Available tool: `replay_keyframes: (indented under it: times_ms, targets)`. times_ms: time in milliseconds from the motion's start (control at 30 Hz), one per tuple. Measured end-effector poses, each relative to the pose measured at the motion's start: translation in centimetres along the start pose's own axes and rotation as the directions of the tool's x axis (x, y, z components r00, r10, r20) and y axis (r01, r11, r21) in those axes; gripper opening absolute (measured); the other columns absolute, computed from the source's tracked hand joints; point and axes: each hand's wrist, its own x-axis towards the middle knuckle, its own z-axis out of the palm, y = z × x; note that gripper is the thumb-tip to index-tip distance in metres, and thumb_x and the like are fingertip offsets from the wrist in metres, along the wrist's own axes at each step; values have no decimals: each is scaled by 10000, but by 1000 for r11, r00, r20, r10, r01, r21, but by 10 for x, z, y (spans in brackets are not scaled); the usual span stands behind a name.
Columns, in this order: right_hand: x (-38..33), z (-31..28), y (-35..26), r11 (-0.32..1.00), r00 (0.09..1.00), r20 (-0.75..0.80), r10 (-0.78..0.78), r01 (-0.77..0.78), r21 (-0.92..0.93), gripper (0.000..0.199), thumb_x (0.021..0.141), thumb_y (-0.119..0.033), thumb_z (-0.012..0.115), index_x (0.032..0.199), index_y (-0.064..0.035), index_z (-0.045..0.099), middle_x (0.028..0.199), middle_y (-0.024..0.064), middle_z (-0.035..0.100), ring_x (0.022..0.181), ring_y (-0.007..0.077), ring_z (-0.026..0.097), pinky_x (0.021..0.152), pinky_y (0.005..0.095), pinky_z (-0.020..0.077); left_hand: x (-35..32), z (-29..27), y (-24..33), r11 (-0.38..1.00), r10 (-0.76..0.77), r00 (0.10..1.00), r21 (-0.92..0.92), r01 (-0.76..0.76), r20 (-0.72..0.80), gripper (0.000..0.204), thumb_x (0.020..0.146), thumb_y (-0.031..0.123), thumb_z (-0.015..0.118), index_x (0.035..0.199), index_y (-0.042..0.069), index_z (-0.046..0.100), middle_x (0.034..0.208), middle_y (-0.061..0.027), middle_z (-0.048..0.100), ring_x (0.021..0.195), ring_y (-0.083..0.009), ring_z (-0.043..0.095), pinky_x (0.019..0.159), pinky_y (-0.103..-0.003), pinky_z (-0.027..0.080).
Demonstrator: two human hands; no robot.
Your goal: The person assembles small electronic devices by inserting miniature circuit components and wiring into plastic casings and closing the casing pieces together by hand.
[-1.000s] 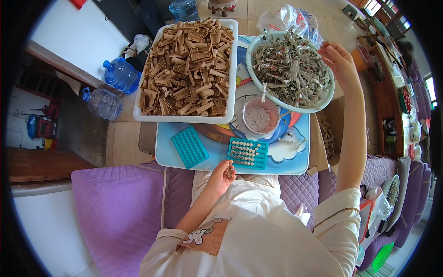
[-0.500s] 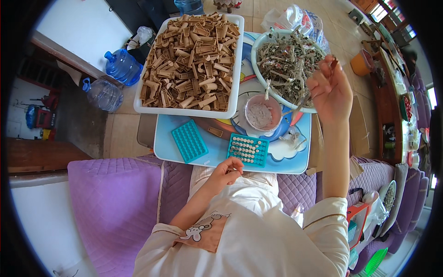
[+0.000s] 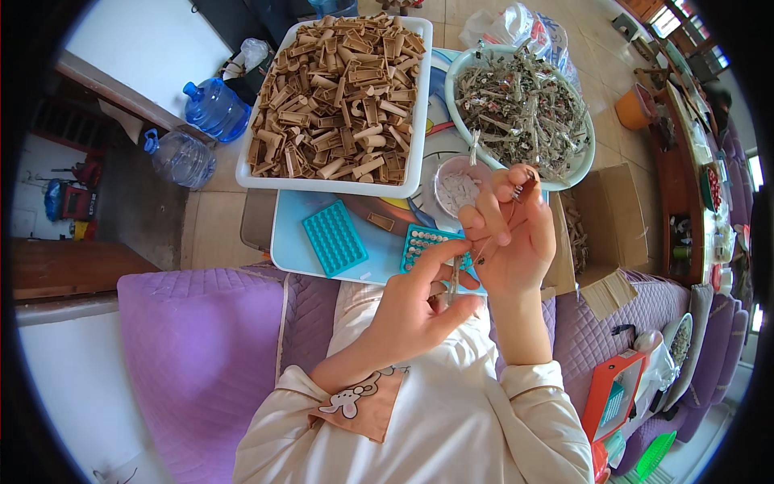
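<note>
Metal clips [image 3: 522, 192] pinched in raised right hand [image 3: 512, 242]; left hand [image 3: 415, 302] touching below.

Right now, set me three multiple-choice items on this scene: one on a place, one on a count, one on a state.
1. Where does the white tray of tan wooden pieces stand?
A. To the left of the round bowl of grey metal bits
B. On the purple cushion
C. Under the blue table

2. How many teal grid trays lie on the blue table?
A. One
B. Two
C. Four

3. What state are the hands in?
A. Both flat on the table
B. Both raised close together, fingers pinched on thin metal pieces
C. One behind the back

Answers:
1. A, as the tray sits left of the round bowl.
2. B, one teal grid tray lies free and a second teal grid tray is partly behind the hands.
3. B, the left hand and right hand meet above the lap, each pinching a thin piece.
</note>
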Motion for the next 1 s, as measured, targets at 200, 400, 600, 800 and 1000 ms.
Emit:
replay_keyframes:
  times_ms: [200, 400, 600, 800, 1000]
  targets:
    - [-15, 6, 2, 960, 994, -48, -98, 82, -269, 488, 834, -373, 478, 1155, -16, 389, 1026, 71, 513, 846, 141, 522, 781, 317, 418, -5, 2, -4, 950, 29, 998, -309, -42, -47, 357, 854, 178, 484, 1143, -13, 397, 925, -102, 591, 852, -90, 568, 500, -158, 366]
    - [-42, 12, 2, 643, 991, -56, -123, 37, -765, 647, 676, -430, 658, 1128, -2, 481, 983, 76, 529, 842, 150, 505, 792, 275, 408, -11, -7, -1, 871, 31, 1000, -491, -27, -1, 410, 854, 271, 488, 1138, -12, 401, 962, -109, 574, 616, -37, 481, 497, -156, 351]
    - [-53, 29, -4, 161, 974, 121, -192, 153, -975, 331, 662, -191, 700, 939, -40, 599, 774, 54, 545, 652, 143, 525, 570, 248, 432, -13, -5, -2, 905, 61, 998, -423, -52, 6, 349, 869, 161, 453, 1179, 20, 375, 990, -77, 573, 693, -9, 476, 516, -149, 357]
    - [-63, 28, -1, 355, 976, -45, -212, 34, -934, 182, 695, -2, 642, 865, 0, 576, 768, 55, 554, 628, 113, 529, 579, 216, 435, -16, -5, 2, 883, 31, 1000, -469, -25, 5, 357, 869, 155, 454, 1186, 36, 341, 979, -96, 584, 592, -14, 453, 509, -155, 370]
    - [-72, 18, -1, 560, 934, -134, -332, 81, -824, 204, 771, -77, 614, 902, 23, 494, 838, 68, 535, 755, 92, 503, 671, 214, 415, -13, -15, -8, 837, 33, 997, -547, 13, 74, 317, 874, 229, 454, 1123, 52, 369, 983, -121, 588, 514, -17, 432, 475, -144, 366]
